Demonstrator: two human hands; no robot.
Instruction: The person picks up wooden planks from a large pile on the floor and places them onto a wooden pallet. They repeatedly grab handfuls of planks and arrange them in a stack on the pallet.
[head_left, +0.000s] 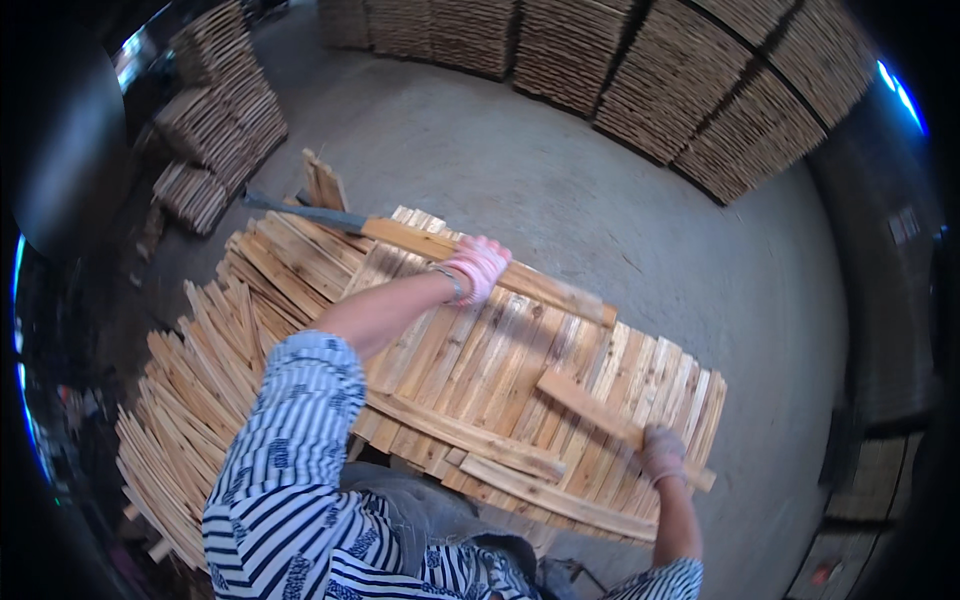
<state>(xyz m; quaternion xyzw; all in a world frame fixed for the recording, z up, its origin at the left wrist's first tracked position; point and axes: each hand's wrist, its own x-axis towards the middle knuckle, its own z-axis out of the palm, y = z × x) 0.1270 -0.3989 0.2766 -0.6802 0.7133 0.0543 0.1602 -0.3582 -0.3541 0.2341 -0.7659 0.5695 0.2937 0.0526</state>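
Note:
My left hand (480,268), in a pink and white knit glove, is closed on a long wooden plank (555,288) along the far edge of a layer of boards. A dark grey bar (305,211) meets the plank's left end; whether they are joined I cannot tell. My right hand (663,453), in a greyish-pink glove, grips a shorter wooden board (590,405) that slants across the right part of the layer. Under both lie many narrow boards (470,350) side by side. Each hand's fingertips are partly hidden.
Two loose strips (465,432) (560,497) lie across the layer's near side. Loose slats (190,430) fan out on the left. Tall stacks of boards (570,45) stand along the far side, and another stack (225,120) at the far left. Grey concrete floor (440,130) lies between.

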